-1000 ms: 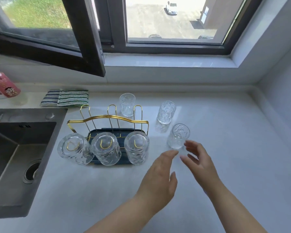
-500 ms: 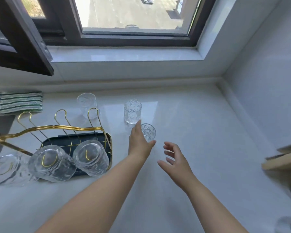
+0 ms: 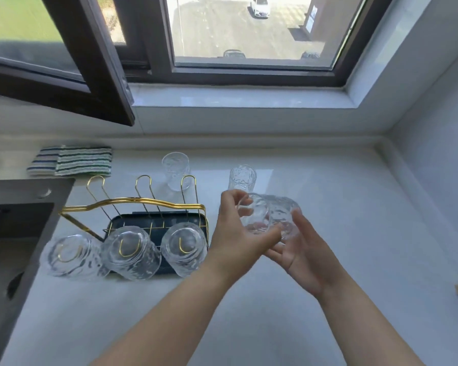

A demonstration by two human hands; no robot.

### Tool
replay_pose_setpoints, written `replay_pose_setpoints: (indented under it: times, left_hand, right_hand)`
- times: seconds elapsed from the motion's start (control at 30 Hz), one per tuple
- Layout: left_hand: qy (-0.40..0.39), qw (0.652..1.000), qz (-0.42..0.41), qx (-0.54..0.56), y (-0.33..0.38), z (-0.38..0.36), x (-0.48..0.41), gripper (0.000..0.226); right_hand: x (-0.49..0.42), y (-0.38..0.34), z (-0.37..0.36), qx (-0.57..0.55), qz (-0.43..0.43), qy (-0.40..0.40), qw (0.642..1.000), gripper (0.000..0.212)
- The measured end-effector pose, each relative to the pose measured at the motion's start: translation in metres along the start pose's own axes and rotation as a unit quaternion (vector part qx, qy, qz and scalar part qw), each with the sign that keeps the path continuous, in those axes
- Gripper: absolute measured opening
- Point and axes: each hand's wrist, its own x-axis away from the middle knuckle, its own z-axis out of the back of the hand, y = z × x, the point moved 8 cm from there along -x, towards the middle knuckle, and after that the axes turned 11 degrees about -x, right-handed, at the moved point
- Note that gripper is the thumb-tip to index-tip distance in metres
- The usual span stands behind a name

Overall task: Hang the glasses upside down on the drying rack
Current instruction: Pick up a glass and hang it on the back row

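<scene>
A clear textured glass [image 3: 269, 216] lies tipped on its side in the air above the counter [image 3: 328, 299], just right of the drying rack [image 3: 132, 204]. The left hand [image 3: 236, 241] clasps it with fingers curled round its rim end; the right hand [image 3: 302, 249] cups it underneath, fingers spread. Three glasses hang upside down on the rack's near hooks; two more stand upright behind

One head-worn wide-angle view looks forward and steeply down from close above the worktop [image 3: 328, 299], facing the window [image 3: 249, 30], forearms entering from the bottom edge
</scene>
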Motion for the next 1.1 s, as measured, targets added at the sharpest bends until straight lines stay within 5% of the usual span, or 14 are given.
replay_pose_setpoints:
  times: [0.2,0.37,0.57,1.1]
  left_hand:
    - [0.024,0.969,-0.111,-0.218,0.036,0.079,0.001,0.068]
    - [0.047,0.943,-0.113,-0.310,0.039,0.128,-0.036,0.060]
    - [-0.024,0.949,-0.081,-0.304,0.016,0.137,-0.071,0.076]
    - [-0.138,0.883,0.063,-0.443,-0.039,0.116,-0.099,0.076]
  right_hand:
    - [-0.020,-0.040,-0.080,0.210,0.138,-0.030,0.968,0.059]
    - [-0.047,-0.057,-0.144,0.448,0.247,-0.031,0.859,0.078]
    - [-0.098,-0.038,-0.142,0.544,0.209,-0.027,0.812,0.081]
    - [-0.146,0.011,-0.090,0.595,0.108,-0.032,0.796,0.083]
